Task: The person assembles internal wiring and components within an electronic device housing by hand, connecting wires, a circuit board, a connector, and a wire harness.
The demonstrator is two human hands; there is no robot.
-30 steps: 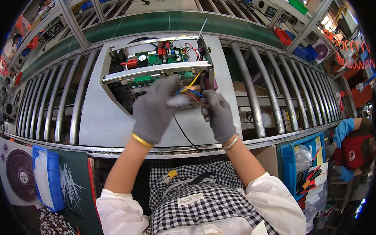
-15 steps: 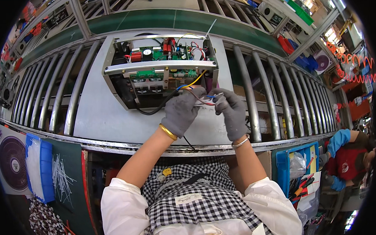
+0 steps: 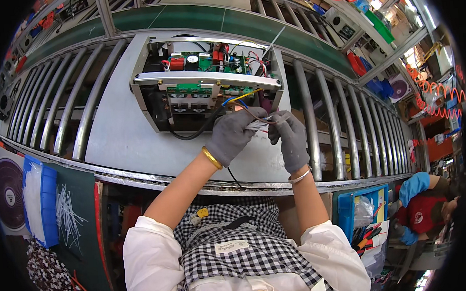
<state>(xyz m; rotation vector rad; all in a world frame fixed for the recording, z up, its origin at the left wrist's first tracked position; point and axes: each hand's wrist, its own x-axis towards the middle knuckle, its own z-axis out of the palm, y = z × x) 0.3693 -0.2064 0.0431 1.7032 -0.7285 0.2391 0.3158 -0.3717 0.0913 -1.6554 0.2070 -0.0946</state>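
Observation:
An open metal chassis (image 3: 205,78) with green circuit boards (image 3: 182,90) stands on a grey metal plate in front of me. A black cable (image 3: 189,137) curves from its lower left and splits into blue, yellow and brown wires beside my left hand. My left hand (image 3: 234,138), in a grey glove, is closed around the wires and some thin white pieces (image 3: 257,125). The brown wire (image 3: 251,111) arcs over to my gloved right hand (image 3: 293,143), whose thumb and fingers pinch its end. The exact tip is hidden by the fingers.
Metal rollers (image 3: 322,122) flank the plate (image 3: 119,134) on both sides. A blue bin (image 3: 49,203) and loose white cable ties (image 3: 67,218) lie at left. At right are a blue tray (image 3: 345,211) with hand tools and a person in red (image 3: 423,216).
The chassis and bench sit slightly higher and further right in view. My right fingers have shifted on the brown wire, which now arches higher; both hands stay close together.

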